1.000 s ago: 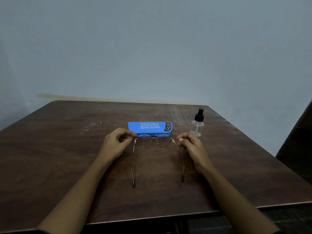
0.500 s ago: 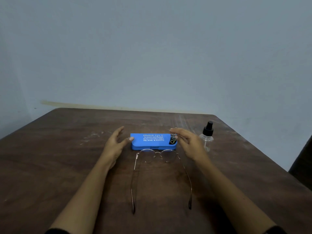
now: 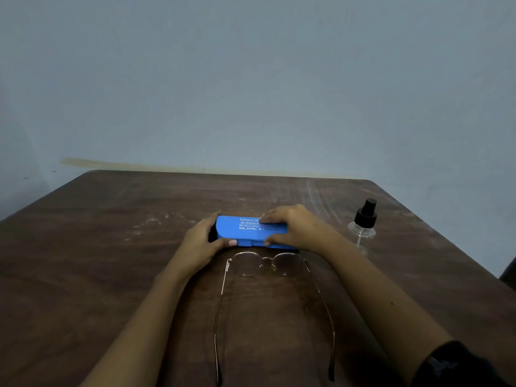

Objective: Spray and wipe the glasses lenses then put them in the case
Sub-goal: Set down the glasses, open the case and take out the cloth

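I see my left hand [image 3: 201, 241] and right hand [image 3: 290, 229] both clasped around the closed blue case [image 3: 248, 231] on the wooden table [image 3: 111, 261], the glasses [image 3: 268, 263] lying unfolded just in front, the spray bottle [image 3: 363, 223] standing to the right.

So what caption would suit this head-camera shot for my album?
Both hands, left hand and right hand, grip the closed blue case; open glasses and spray bottle wait nearby.
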`<act>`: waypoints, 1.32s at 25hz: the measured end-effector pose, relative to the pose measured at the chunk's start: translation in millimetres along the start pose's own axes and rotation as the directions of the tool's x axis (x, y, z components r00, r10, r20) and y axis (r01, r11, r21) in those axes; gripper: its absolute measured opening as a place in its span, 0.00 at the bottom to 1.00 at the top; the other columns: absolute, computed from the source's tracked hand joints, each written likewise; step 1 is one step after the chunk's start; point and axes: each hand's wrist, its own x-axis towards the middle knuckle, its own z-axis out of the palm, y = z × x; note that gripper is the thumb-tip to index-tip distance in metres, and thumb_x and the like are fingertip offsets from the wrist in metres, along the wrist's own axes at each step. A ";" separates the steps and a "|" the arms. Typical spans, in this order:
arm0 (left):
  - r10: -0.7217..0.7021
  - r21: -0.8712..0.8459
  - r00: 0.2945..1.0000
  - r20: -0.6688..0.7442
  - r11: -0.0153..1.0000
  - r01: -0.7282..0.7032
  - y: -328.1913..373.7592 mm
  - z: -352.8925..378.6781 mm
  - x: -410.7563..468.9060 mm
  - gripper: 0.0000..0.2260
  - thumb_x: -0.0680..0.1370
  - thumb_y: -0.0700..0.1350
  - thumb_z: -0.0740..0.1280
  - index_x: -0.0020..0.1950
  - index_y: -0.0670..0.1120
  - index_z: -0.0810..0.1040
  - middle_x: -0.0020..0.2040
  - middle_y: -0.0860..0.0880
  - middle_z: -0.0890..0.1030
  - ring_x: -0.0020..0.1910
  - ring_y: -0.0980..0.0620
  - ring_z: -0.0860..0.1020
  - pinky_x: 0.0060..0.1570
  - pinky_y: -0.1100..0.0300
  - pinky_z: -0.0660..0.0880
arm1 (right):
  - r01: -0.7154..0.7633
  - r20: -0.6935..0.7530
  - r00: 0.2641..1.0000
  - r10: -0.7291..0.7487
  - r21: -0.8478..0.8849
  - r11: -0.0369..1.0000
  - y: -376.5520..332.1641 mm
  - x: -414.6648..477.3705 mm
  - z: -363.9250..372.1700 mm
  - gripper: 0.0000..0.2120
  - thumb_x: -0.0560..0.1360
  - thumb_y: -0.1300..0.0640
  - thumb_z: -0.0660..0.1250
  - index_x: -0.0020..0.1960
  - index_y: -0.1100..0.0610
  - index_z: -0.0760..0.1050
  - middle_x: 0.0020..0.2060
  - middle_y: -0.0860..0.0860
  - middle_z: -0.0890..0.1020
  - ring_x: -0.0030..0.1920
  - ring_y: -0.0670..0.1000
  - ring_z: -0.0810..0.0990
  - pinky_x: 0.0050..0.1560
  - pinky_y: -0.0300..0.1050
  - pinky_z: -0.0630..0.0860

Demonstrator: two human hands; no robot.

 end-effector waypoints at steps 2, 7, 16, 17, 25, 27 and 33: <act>0.010 0.036 1.000 0.015 0.999 -0.011 -0.2 1.8 1.6 0.29 0.71 0.49 0.70 0.69 0.45 0.65 0.67 0.44 0.72 0.65 0.46 0.70 0.65 0.52 0.67 | 0.031 0.037 0.999 -0.028 -0.082 0.996 1.1 3.3 -0.8 0.24 0.71 0.52 0.70 0.65 0.59 0.72 0.64 0.54 0.76 0.64 0.53 0.72 0.66 0.47 0.67; 0.001 0.095 1.000 0.012 0.995 -0.002 3.6 3.7 -0.3 0.32 0.65 0.65 0.60 0.63 0.48 0.70 0.59 0.46 0.78 0.59 0.47 0.75 0.61 0.44 0.69 | 0.069 0.068 0.996 -0.054 -0.259 0.963 0.5 5.7 2.5 0.20 0.73 0.52 0.63 0.62 0.61 0.72 0.58 0.59 0.79 0.56 0.59 0.77 0.54 0.55 0.75; 0.054 0.064 0.998 -0.024 0.997 -0.052 9.4 6.6 1.7 0.16 0.74 0.46 0.66 0.61 0.42 0.72 0.58 0.43 0.79 0.58 0.44 0.75 0.53 0.56 0.69 | 0.146 0.078 0.989 -0.124 -0.427 0.893 1.6 13.3 6.6 0.21 0.74 0.54 0.59 0.64 0.63 0.69 0.53 0.61 0.81 0.46 0.61 0.79 0.46 0.53 0.76; 0.057 0.062 0.998 -0.022 0.997 -0.055 9.3 6.6 1.6 0.16 0.74 0.46 0.66 0.61 0.42 0.72 0.59 0.43 0.79 0.58 0.45 0.75 0.52 0.57 0.69 | 0.144 0.078 0.989 -0.123 -0.422 0.895 2.8 14.2 6.9 0.21 0.74 0.54 0.59 0.63 0.62 0.71 0.52 0.61 0.81 0.44 0.61 0.79 0.45 0.53 0.76; 0.011 -0.012 1.000 0.021 1.000 -0.011 7.7 2.6 4.2 0.24 0.72 0.45 0.69 0.66 0.43 0.67 0.60 0.49 0.74 0.56 0.53 0.71 0.53 0.62 0.66 | 0.096 0.070 0.993 -0.090 -0.080 0.992 9.1 8.2 -0.7 0.20 0.77 0.54 0.62 0.67 0.59 0.69 0.63 0.56 0.76 0.62 0.55 0.75 0.63 0.51 0.70; -0.003 -0.034 1.000 0.014 0.999 0.004 4.2 2.5 6.1 0.26 0.71 0.44 0.71 0.67 0.43 0.66 0.62 0.46 0.74 0.60 0.50 0.72 0.55 0.60 0.66 | 0.076 0.061 0.996 -0.072 -0.065 0.995 8.7 7.1 2.6 0.20 0.78 0.55 0.61 0.68 0.59 0.68 0.66 0.55 0.74 0.64 0.55 0.72 0.65 0.52 0.68; 0.035 0.023 0.999 0.015 0.999 -0.035 -2.6 3.6 7.7 0.34 0.67 0.41 0.74 0.69 0.48 0.63 0.65 0.48 0.70 0.66 0.49 0.68 0.56 0.61 0.63 | -0.028 -0.018 0.999 0.028 0.002 1.000 5.3 14.4 1.6 0.17 0.80 0.56 0.56 0.68 0.57 0.68 0.63 0.59 0.76 0.63 0.58 0.73 0.63 0.54 0.70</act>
